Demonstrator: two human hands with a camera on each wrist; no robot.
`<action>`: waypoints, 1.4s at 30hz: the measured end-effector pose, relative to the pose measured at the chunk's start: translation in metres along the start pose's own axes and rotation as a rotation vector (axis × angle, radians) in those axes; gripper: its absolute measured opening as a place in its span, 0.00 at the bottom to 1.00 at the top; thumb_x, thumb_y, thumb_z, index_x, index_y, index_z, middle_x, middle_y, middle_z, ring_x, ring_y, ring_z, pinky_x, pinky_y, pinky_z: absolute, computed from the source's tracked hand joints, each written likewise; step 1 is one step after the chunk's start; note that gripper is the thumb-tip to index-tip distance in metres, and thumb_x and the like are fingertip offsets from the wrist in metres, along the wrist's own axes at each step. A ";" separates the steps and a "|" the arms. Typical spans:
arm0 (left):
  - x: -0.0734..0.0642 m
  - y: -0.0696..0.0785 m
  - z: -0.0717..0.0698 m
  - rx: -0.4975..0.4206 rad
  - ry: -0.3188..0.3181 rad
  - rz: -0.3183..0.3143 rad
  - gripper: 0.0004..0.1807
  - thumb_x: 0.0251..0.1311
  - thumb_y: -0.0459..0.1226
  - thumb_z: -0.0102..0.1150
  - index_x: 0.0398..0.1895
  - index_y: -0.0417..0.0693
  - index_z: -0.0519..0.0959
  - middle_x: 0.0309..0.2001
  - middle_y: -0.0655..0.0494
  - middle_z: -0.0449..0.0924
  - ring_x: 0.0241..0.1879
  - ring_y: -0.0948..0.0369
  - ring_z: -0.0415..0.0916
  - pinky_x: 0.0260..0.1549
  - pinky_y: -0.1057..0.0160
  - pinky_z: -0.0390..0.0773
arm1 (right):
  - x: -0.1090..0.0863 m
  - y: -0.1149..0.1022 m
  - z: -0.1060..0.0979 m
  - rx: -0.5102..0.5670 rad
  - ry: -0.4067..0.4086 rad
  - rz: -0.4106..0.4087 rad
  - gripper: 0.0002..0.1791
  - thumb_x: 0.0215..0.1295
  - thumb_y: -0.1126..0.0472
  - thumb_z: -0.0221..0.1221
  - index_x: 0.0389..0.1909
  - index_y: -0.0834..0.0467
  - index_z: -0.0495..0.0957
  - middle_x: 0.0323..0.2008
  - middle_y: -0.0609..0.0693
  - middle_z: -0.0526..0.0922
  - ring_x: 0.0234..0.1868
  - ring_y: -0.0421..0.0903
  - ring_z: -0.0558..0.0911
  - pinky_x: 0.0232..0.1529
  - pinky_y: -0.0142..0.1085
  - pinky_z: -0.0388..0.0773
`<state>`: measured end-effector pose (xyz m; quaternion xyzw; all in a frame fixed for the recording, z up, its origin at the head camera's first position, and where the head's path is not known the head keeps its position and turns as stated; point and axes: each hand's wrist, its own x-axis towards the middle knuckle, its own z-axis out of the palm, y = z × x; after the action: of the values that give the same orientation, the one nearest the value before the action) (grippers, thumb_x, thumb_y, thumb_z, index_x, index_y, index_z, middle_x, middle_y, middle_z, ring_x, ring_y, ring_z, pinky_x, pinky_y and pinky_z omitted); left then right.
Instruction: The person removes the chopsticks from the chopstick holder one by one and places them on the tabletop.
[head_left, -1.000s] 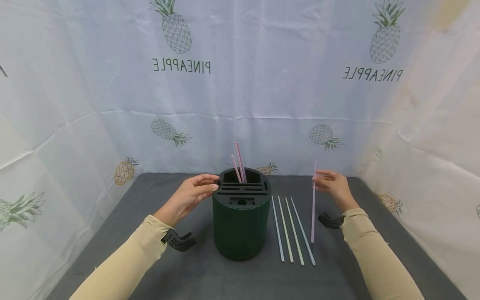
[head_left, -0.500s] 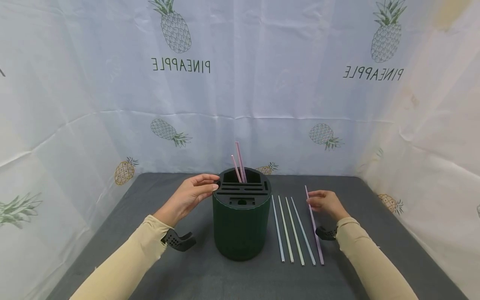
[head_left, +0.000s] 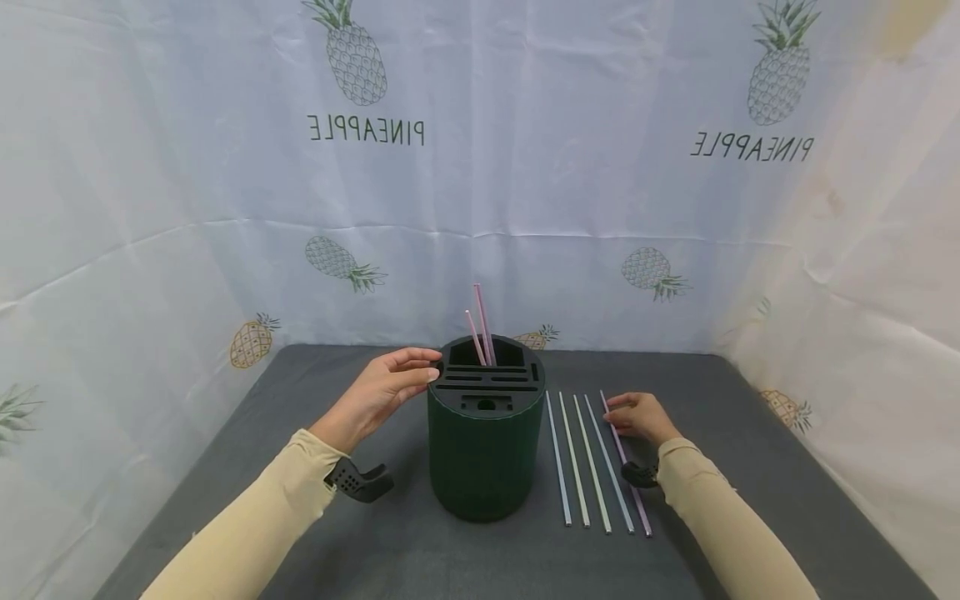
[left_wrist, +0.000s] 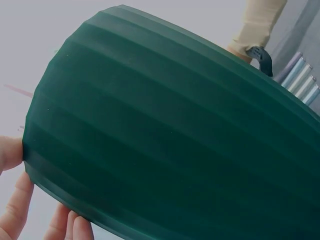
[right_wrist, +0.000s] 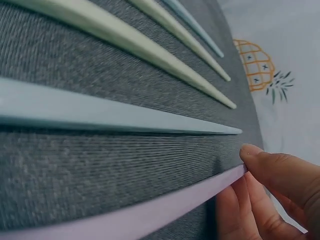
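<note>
A dark green round knife block (head_left: 482,467) stands on the table, with slots in its top. Two pink chopsticks (head_left: 484,329) lean in its back compartment. My left hand (head_left: 378,390) holds the block's left rim, thumb and fingertips against the edge; the left wrist view shows its fingers (left_wrist: 20,200) along the green side. At right, my right hand (head_left: 639,417) pinches the thin far end of a lilac chopstick (head_left: 639,504) between thumb and fingers. Its thick end points toward me. Beside it lie pale blue (head_left: 606,458) and pale green chopsticks (head_left: 590,458) in a row.
The row includes another pale green chopstick (head_left: 573,458) and a pale blue chopstick (head_left: 557,458) nearest the block. A dark grey cloth (head_left: 480,571) covers the table. White pineapple-print curtains (head_left: 570,192) enclose the back and sides.
My right hand has lowered the lilac chopstick from a raised, upright position and moved it left, alongside the row. The left hand has stayed at the block's rim.
</note>
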<state>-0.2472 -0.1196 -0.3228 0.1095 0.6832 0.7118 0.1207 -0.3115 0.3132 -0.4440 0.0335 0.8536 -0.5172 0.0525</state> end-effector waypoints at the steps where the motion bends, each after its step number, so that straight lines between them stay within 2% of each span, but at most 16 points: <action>1: 0.000 0.000 0.000 0.003 -0.002 0.002 0.25 0.63 0.36 0.61 0.63 0.41 0.70 0.62 0.50 0.67 0.60 0.57 0.68 0.65 0.54 0.67 | 0.000 0.000 0.001 -0.008 0.002 0.001 0.25 0.59 0.68 0.65 0.55 0.75 0.73 0.41 0.63 0.84 0.35 0.44 0.84 0.40 0.42 0.85; 6: 0.000 0.000 0.000 0.006 -0.010 0.006 0.24 0.64 0.36 0.60 0.63 0.41 0.70 0.62 0.50 0.66 0.60 0.57 0.68 0.65 0.55 0.68 | 0.001 0.001 0.006 -0.058 0.022 0.004 0.23 0.58 0.69 0.65 0.53 0.75 0.74 0.38 0.62 0.84 0.32 0.43 0.83 0.37 0.41 0.85; 14: -0.001 0.001 0.001 -0.001 0.003 0.003 0.23 0.63 0.35 0.60 0.62 0.41 0.71 0.61 0.50 0.67 0.58 0.58 0.69 0.64 0.56 0.69 | 0.000 -0.006 0.011 -0.066 0.040 0.040 0.21 0.56 0.71 0.65 0.51 0.74 0.75 0.35 0.59 0.84 0.29 0.41 0.81 0.33 0.37 0.84; 18: -0.001 0.001 0.001 0.001 0.006 0.005 0.23 0.63 0.35 0.60 0.61 0.41 0.72 0.59 0.51 0.68 0.57 0.60 0.70 0.62 0.58 0.71 | -0.001 -0.007 0.012 -0.086 0.054 0.041 0.20 0.55 0.72 0.65 0.50 0.74 0.76 0.35 0.60 0.83 0.29 0.42 0.82 0.33 0.38 0.84; 25: -0.001 0.001 0.001 -0.002 0.007 0.005 0.23 0.63 0.35 0.61 0.61 0.41 0.72 0.60 0.51 0.68 0.58 0.59 0.70 0.62 0.57 0.71 | -0.003 -0.008 0.008 -0.071 0.018 0.003 0.19 0.53 0.69 0.68 0.45 0.73 0.77 0.32 0.59 0.82 0.29 0.43 0.82 0.32 0.38 0.84; 29: -0.001 0.000 0.000 0.000 0.000 0.007 0.23 0.63 0.35 0.61 0.61 0.41 0.72 0.62 0.50 0.67 0.60 0.58 0.68 0.64 0.55 0.68 | -0.001 -0.007 0.008 -0.051 0.019 0.027 0.21 0.54 0.69 0.68 0.47 0.74 0.77 0.32 0.58 0.83 0.28 0.42 0.82 0.31 0.37 0.84; 33: -0.002 0.000 0.000 0.000 -0.001 0.009 0.23 0.63 0.36 0.61 0.61 0.41 0.72 0.62 0.50 0.67 0.59 0.58 0.69 0.65 0.54 0.68 | 0.001 -0.009 0.001 -0.006 0.023 0.045 0.24 0.58 0.68 0.65 0.54 0.76 0.73 0.39 0.61 0.84 0.33 0.44 0.83 0.35 0.39 0.85; 38: -0.002 0.000 0.000 0.010 0.000 0.011 0.24 0.63 0.36 0.61 0.61 0.41 0.72 0.61 0.51 0.68 0.58 0.60 0.70 0.63 0.56 0.70 | -0.005 -0.034 -0.013 0.112 0.017 -0.046 0.29 0.66 0.61 0.61 0.62 0.73 0.66 0.52 0.64 0.80 0.44 0.47 0.84 0.48 0.42 0.83; 42: -0.002 -0.001 0.001 0.010 0.002 0.012 0.24 0.63 0.36 0.61 0.61 0.41 0.72 0.60 0.51 0.69 0.57 0.60 0.70 0.63 0.57 0.70 | -0.015 -0.074 -0.017 0.254 0.010 -0.194 0.31 0.69 0.55 0.58 0.66 0.68 0.63 0.54 0.56 0.77 0.49 0.40 0.81 0.57 0.39 0.78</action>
<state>-0.2453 -0.1195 -0.3233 0.1133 0.6860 0.7094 0.1151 -0.3053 0.2945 -0.3693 -0.0402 0.7808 -0.6235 -0.0064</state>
